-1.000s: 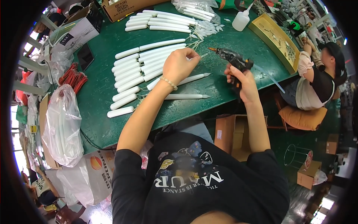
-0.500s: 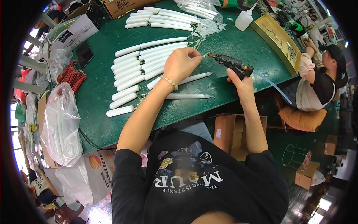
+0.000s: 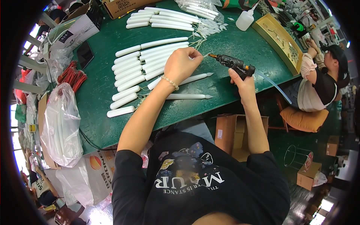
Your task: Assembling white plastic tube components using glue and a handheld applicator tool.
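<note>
My right hand (image 3: 243, 84) grips a black hot glue gun (image 3: 232, 64), its nozzle pointing left with a pale blue glue stick (image 3: 275, 86) trailing from the back. At the nozzle tip, my left hand (image 3: 183, 63) pinches the end of a thin wire (image 3: 204, 56); fingers hide most of it. Under and beside the left hand lie white candle-shaped tubes (image 3: 165, 42) in rows, with short white tubes (image 3: 127, 70) at their left ends. Two tubes nearer me carry clear flame-shaped tips (image 3: 209, 96).
More white tubes (image 3: 168, 18) lie farther back, beside clear flame tips (image 3: 213, 28). A white squeeze bottle (image 3: 245, 19) and a yellow tray (image 3: 277, 37) of small parts stand at right. Red wires (image 3: 73, 77), a phone (image 3: 85, 54) and a plastic bag (image 3: 62, 125) are left. A co-worker (image 3: 318, 78) sits at right.
Both hands and the glue gun stay almost in place. The trailing glue stick has shifted slightly.
</note>
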Demonstrator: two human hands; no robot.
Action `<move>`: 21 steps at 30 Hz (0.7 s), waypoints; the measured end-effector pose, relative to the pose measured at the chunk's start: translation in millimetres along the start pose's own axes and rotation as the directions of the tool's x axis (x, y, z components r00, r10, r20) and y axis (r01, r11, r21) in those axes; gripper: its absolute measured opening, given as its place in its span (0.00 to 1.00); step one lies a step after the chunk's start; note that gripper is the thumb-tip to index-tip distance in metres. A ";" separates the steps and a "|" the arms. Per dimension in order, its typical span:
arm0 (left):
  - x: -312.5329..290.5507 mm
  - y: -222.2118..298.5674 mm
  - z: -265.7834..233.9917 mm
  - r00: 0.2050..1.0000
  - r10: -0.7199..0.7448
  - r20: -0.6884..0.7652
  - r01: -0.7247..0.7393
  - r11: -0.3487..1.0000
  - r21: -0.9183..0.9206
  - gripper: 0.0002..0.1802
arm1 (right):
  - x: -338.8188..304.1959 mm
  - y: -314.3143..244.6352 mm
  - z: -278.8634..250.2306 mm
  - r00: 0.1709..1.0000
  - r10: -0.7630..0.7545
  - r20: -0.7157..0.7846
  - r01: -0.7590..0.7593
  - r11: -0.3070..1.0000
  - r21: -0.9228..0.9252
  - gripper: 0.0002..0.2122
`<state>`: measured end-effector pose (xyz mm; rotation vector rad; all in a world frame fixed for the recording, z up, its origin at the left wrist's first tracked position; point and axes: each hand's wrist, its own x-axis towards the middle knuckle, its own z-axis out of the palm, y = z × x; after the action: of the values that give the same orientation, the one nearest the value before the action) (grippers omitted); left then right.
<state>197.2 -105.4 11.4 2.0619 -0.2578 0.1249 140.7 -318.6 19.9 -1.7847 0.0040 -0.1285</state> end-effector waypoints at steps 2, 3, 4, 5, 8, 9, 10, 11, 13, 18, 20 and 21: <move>-0.3 0.6 -0.5 1.000 0.002 0.000 -0.002 1.000 0.000 0.12 | 0.3 0.1 0.3 1.000 -0.008 0.003 0.007 0.999 0.033 0.09; -0.4 0.8 -0.7 1.000 0.003 0.000 -0.003 1.000 -0.001 0.12 | 0.4 0.9 -0.2 1.000 -0.008 0.003 0.008 0.999 0.032 0.09; -0.3 0.6 -0.6 1.000 0.004 0.000 -0.004 1.000 -0.001 0.12 | 0.5 2.0 -1.2 1.000 -0.014 0.003 0.014 1.000 0.022 0.09; -0.1 0.0 -0.5 1.000 0.004 -0.001 -0.004 1.000 -0.001 0.12 | 0.9 2.6 -1.5 1.000 -0.020 0.003 0.020 1.000 0.012 0.10; 0.2 -1.4 -0.2 1.000 0.007 -0.004 -0.007 1.000 0.000 0.12 | 0.6 0.1 0.0 1.000 -0.016 0.004 0.016 0.999 0.033 0.09; 0.2 -1.6 -0.2 1.000 0.008 -0.006 -0.008 1.000 0.000 0.12 | 0.7 -0.8 -0.1 1.000 -0.016 0.004 0.016 0.999 0.033 0.09; 0.2 -1.3 -0.6 1.000 0.008 -0.006 -0.008 1.000 0.000 0.12 | 0.9 -1.6 -0.5 1.000 -0.010 0.003 0.009 1.000 0.016 0.09; 0.2 -0.8 -0.9 1.000 0.006 -0.007 -0.006 1.000 -0.003 0.11 | 1.2 -1.5 -1.1 1.000 -0.003 0.001 0.003 1.000 0.000 0.09; 0.4 -0.2 -1.2 1.000 0.005 -0.007 -0.005 1.000 -0.006 0.11 | 6.1 3.0 -3.0 1.000 -0.010 0.001 0.010 1.000 -0.018 0.10; -3.5 7.6 -4.4 0.989 -0.110 0.100 0.115 0.992 -0.042 0.11 | 37.7 5.5 -40.1 0.990 0.137 0.008 -0.132 0.965 -0.226 0.16; -5.2 6.1 -1.9 0.988 -0.103 0.111 0.105 0.994 -0.014 0.11 | 50.1 5.2 -65.1 0.983 0.183 -0.004 -0.178 0.953 -0.244 0.19; -4.3 4.3 0.0 0.987 -0.099 0.128 0.098 0.995 0.010 0.11 | 60.8 8.3 -81.1 0.980 0.197 0.009 -0.189 0.951 -0.246 0.20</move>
<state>192.0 -106.8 14.2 2.0851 -0.2344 -0.0682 194.4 -403.7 34.0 -2.0218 0.1772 0.0452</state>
